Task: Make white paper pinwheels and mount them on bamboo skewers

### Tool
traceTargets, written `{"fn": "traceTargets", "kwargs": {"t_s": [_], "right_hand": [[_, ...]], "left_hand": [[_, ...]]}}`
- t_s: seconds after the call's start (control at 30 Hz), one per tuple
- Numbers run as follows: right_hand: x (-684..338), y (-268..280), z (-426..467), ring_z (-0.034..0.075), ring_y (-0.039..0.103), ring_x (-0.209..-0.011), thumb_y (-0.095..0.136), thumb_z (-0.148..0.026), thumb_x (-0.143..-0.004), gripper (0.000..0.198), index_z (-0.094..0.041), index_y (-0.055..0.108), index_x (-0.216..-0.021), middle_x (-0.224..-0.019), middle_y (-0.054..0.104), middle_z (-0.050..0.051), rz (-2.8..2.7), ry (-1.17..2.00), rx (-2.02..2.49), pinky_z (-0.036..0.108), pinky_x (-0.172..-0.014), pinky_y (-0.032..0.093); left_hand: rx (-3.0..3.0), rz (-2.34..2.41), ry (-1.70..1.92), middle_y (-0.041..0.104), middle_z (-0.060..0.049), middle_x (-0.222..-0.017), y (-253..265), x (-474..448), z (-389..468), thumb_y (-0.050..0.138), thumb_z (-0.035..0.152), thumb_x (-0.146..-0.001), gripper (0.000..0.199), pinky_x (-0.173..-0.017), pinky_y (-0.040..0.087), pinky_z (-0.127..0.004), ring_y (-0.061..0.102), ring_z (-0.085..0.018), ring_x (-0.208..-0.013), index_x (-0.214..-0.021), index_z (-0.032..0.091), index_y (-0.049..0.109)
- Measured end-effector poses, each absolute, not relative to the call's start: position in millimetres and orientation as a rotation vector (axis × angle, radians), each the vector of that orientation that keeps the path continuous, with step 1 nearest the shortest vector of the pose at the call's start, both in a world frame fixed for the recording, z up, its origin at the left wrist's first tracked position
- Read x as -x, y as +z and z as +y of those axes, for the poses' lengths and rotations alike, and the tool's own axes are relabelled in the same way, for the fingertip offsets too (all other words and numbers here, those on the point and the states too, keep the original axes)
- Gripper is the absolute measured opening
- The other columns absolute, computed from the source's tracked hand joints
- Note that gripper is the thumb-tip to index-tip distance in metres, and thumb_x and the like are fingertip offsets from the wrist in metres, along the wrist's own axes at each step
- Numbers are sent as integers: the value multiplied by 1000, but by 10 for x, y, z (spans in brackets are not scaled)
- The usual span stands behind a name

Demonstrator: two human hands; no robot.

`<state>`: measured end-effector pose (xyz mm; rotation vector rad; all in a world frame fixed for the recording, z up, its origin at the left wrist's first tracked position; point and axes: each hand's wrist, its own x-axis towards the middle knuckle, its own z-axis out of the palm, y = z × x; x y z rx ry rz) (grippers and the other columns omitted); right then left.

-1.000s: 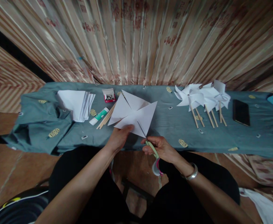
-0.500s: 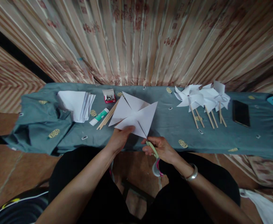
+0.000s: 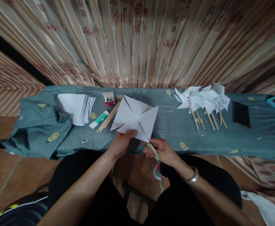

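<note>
Four slits [image 3: 143, 131] seemingly cut, we pinch the paper [image 3: 136, 116] in our left hand [image 3: 121, 143]; our right hand [image 3: 162, 151], clamped on scissors [image 3: 154, 151], should withdraw them.

In my feed's centre I see smooth matt paper [image 3: 148, 120]; below it, scissor handles [image 3: 154, 152] look like plastic. The tablecloth [image 3: 165, 128] is matt, creased fabric; left-of-centre sticks [image 3: 108, 118] look wooden, the far-right phone [image 3: 241, 115] glossy, the lower-right bracelet [image 3: 194, 175] shiny metal.

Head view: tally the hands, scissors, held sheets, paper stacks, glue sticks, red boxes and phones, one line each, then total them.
Hands: 2, left hand and right hand
Scissors: 1
Held sheet: 1
Paper stack: 1
Glue stick: 1
Red box: 1
Phone: 1
Total: 8
</note>
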<state>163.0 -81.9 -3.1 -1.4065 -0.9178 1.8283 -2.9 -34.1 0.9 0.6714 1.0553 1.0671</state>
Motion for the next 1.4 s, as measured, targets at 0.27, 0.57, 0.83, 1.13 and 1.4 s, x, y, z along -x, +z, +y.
{"fn": "traceTargets", "kwargs": {"t_s": [0.27, 0.57, 0.83, 1.13, 1.4], "right_hand": [[-1649, -39, -813, 8, 56, -48, 88, -43, -51, 44, -15, 70, -80, -54, 64, -4, -994, 1800, 1384, 21, -49, 45], [-1626, -28, -804, 8, 55, -44, 89, -43, -46, 46, -16, 69, -77, -50, 63, -5, -937, 1812, 1402, 20, -46, 43], [-1646, -36, -812, 8, 55, -47, 86, -48, -53, 43, -16, 70, -76, -53, 64, -3, -1024, 1797, 1390, 20, -48, 43], [-1623, -40, -805, 7, 52, -42, 88, -45, -48, 44, -14, 69, -73, -48, 62, -3, -919, 1821, 1386, 20, -43, 37], [-1614, -27, -796, 8, 54, -44, 85, -49, -52, 46, -15, 66, -77, -49, 62, -4, -994, 1829, 1396, 21, -46, 40]], "left_hand": [[-662, 1003, 1078, 72, -1, -79, 12, -5, -367, 80, 17, -57, 44, -82, 50, -35, 64, -21, -77, -100, 20, 69], [-692, 1059, 1045, 71, -4, -86, -50, 7, -354, 78, 21, -56, 37, -85, 48, -36, 63, -21, -83, -91, 16, 69], [-686, 1013, 1054, 71, -3, -82, -25, -11, -367, 77, 20, -56, 39, -81, 48, -33, 62, -19, -79, -94, 16, 69], [-715, 1043, 1036, 71, -5, -85, -55, -12, -360, 76, 21, -57, 27, -86, 47, -36, 62, -21, -82, -83, 15, 68], [-647, 986, 1085, 71, -1, -78, -34, -44, -329, 76, 15, -56, 34, -80, 48, -33, 63, -19, -76, -89, 17, 69]]}}
